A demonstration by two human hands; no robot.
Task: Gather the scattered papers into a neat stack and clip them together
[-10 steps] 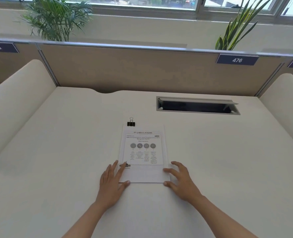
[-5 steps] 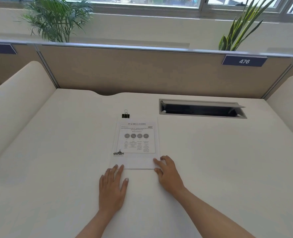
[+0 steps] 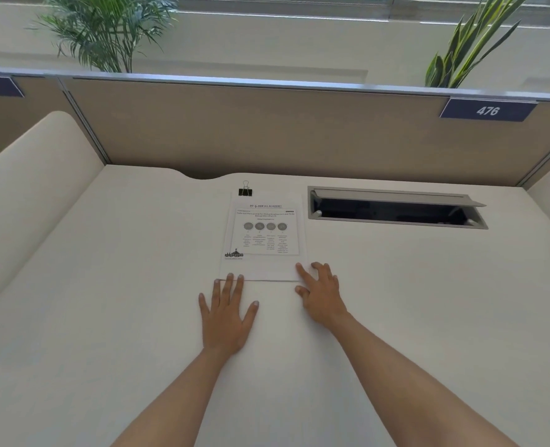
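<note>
The left hand [image 3: 225, 314] and right hand [image 3: 322, 295] lie open, fingers [image 3: 230, 285] touching the near edge of the squared papers [image 3: 264, 240], so fetching the binder clip [image 3: 245, 191] beyond them seems next.

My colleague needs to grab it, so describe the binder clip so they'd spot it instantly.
On the cream desk, find the printed paper stack left of the open cable hatch. The binder clip sits at the stack's far left corner. It's the only small black item, topped by a wire loop.
</note>
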